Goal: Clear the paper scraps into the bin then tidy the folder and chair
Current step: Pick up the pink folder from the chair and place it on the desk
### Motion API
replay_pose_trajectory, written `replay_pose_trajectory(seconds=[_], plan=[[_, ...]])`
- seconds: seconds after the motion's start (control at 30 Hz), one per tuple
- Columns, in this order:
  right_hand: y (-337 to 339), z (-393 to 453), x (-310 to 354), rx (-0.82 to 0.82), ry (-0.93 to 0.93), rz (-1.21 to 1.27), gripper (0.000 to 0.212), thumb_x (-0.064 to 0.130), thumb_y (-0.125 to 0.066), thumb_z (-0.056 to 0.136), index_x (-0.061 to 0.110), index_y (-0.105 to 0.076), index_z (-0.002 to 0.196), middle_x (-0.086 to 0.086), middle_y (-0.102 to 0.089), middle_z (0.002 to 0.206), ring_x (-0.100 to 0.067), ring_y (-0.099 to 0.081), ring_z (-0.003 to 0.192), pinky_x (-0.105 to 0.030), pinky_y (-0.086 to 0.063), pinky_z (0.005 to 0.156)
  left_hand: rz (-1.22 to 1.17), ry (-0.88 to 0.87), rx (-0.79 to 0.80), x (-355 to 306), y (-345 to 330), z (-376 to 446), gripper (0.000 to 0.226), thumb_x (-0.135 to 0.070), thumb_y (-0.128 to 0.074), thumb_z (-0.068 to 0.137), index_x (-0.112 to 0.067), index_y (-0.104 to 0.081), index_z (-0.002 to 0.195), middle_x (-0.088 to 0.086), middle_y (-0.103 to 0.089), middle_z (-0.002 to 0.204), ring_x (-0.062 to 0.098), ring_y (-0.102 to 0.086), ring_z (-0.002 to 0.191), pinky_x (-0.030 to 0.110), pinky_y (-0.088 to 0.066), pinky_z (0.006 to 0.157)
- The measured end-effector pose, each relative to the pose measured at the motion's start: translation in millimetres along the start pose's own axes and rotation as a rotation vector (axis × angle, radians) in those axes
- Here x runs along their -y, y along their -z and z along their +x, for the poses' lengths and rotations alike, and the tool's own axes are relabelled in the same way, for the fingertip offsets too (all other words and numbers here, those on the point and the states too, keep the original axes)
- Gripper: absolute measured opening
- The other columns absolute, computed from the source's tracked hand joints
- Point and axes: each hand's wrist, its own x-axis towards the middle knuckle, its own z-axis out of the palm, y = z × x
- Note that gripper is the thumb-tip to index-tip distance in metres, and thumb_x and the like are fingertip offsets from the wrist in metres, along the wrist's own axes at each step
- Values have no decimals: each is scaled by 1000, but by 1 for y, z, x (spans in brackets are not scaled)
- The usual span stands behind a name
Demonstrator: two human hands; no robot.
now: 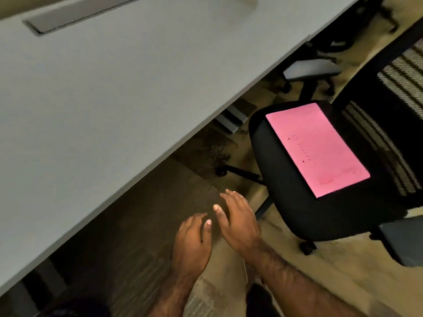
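A pink folder [317,148] lies flat on the black seat of an office chair [274,161] at the right. The chair stands pulled out from the desk, its mesh back at the far right. My left hand [193,243] and my right hand [238,219] hover side by side over the carpet, below and left of the chair. Both are empty with fingers loosely spread. No paper scraps or bin are in view.
A long grey desk [91,99] runs diagonally across the left, with a cable tray slot [75,19] at its top. A second chair's armrest [309,70] and base sit beyond the desk edge. Another grey armrest [402,239] is at the right edge.
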Motion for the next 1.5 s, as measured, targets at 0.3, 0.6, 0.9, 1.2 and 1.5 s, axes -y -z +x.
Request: replay_pose_trajectory(seconds=[0.3,0.6,0.9,1.2,1.5], plan=[[131,64,-116,-251,-382,234,57,49,-45,94,18,-38,142,-5,-46,144,-20,-41,132,-40,-36,109,-147,-20,243,-162,-85,80,61,-33,-50,97,-22,-24,151,-3,-39,152,12,-37,138,24,-30,109],[195,126,-266,-289,-840,353,73,37,-64,86,12,-30,145,-10,-39,148,-29,-41,132,-41,-42,101,-431,490,261,-235,-193,163,66,-20,-67,87,-19,-33,145,3,-57,122,18,-61,100,32,-50,87],[213,145,-362,-138,-979,188,98,42,-75,76,16,-17,150,-11,-27,154,-31,-28,139,-50,-35,107,-562,751,214,-242,-232,195,56,-19,-60,91,-19,-33,140,7,-64,109,22,-65,96,41,-54,89],[232,120,-356,-47,-1060,191,57,55,-62,82,11,-55,118,-13,-45,126,-29,-55,103,-43,-53,80,-612,609,246,-250,-205,182,38,-2,-47,92,-22,-46,124,0,-67,102,21,-67,91,31,-55,64],[264,55,-277,-192,-844,346,34,35,-56,88,25,-45,119,0,-61,98,-15,-58,75,-25,-43,56,-707,398,246,-274,-129,144,41,-6,-43,97,-24,-46,133,10,-66,118,32,-66,102,56,-55,87]])
